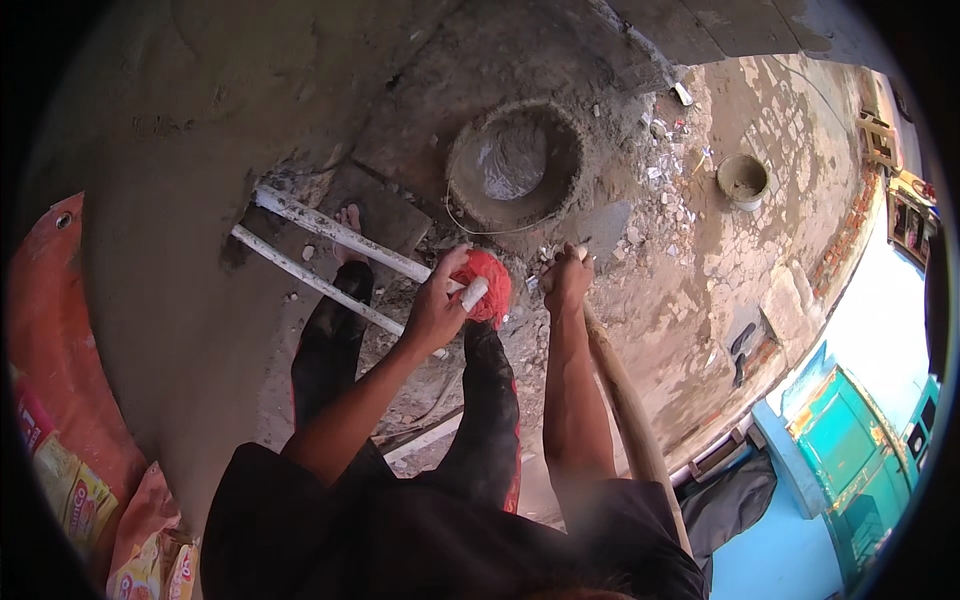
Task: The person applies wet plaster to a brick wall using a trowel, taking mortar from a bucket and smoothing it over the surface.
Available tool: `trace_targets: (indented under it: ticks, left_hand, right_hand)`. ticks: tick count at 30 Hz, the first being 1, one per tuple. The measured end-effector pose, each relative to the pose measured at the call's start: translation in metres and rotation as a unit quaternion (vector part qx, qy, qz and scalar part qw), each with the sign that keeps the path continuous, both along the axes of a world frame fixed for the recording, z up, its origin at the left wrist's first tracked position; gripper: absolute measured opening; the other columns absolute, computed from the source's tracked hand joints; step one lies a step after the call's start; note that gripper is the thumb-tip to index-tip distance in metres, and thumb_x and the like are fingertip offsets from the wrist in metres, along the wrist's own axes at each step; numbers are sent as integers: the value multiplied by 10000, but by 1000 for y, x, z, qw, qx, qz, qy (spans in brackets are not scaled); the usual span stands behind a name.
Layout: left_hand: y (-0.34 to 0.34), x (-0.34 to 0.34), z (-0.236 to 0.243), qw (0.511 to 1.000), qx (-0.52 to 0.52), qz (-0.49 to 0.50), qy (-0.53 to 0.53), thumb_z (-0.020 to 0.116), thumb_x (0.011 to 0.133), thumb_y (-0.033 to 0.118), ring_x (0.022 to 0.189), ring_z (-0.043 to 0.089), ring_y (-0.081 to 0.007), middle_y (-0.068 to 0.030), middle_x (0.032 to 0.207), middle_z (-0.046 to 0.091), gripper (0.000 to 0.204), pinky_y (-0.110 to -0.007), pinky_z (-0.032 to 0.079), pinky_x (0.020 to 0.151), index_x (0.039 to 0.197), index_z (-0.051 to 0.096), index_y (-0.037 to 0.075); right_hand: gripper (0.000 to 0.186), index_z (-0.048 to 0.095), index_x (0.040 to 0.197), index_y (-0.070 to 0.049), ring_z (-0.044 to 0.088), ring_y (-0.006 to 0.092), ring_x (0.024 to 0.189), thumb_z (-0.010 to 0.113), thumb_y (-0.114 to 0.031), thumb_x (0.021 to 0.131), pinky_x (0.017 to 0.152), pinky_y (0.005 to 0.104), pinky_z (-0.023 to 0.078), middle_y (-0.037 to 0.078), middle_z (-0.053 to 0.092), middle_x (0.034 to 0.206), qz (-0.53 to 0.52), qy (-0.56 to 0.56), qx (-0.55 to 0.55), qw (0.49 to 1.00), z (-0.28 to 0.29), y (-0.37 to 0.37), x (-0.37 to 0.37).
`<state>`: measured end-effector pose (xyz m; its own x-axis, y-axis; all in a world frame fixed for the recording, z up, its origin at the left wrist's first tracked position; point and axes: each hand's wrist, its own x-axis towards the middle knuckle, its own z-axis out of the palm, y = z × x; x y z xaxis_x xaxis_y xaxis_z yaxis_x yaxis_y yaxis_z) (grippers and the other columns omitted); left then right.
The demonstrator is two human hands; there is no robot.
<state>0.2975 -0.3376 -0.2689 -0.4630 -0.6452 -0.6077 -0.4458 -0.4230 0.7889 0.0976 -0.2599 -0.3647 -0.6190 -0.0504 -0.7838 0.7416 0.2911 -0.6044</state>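
Note:
My left hand (438,312) is closed on a short pale stick (475,293) set against a bundle of red string (489,282), which looks wound about it. The bundle sits just above my dark trouser leg. To its right, my right hand (568,277) is closed in a fist; a small pale piece (582,254) pokes out by the fingers, and its kind cannot be made out. Two long whitish poles (340,232) slant from the wall side toward my left hand. Beyond both hands stands a round mud-crusted tub (575,165) with wet grey mix inside.
A wooden pole (630,410) leans along my right arm. Rubble (665,185) is scattered over the ground, with a small bucket (746,203) beyond it. Dark sandals (741,352) lie to the right, near a turquoise door (850,440). An orange sheet (55,300) and printed sacks are at left.

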Motion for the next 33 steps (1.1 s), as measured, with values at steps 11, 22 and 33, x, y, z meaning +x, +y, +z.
trace_targets:
  ticks: [11, 22, 33]
  left_hand:
    - [5, 27, 0, 866, 62, -495, -49, 649, 755, 178, 925, 652, -326, -142, 966, 674, 390, -451, 503, 783, 1129, 614, 77]
    - [-9, 27, -7, 841, 54, -538, -6, 645, 714, 148, 910, 659, -327, -152, 947, 674, 424, -444, 503, 801, 1126, 616, 55]
    - [-30, 24, -1, 853, 70, -517, 9, 664, 771, 217, 971, 640, -343, -175, 1017, 662, 413, -454, 491, 836, 1139, 588, 47]
  right_hand:
    - [344, 507, 1128, 14, 607, 504, 835, 586, -200, 871, 707, 518, 479, 319, 629, 871, 539, 334, 136, 761, 4, -27, 27]
    - [155, 737, 902, -90, 704, 230, 887, 609, -166, 861, 716, 356, 565, 113, 719, 950, 855, 365, 286, 232, -17, -215, -19]
    - [232, 594, 1004, 69, 674, 318, 640, 419, -61, 925, 549, 411, 568, 242, 658, 849, 796, 326, 327, 393, -15, -118, -103]
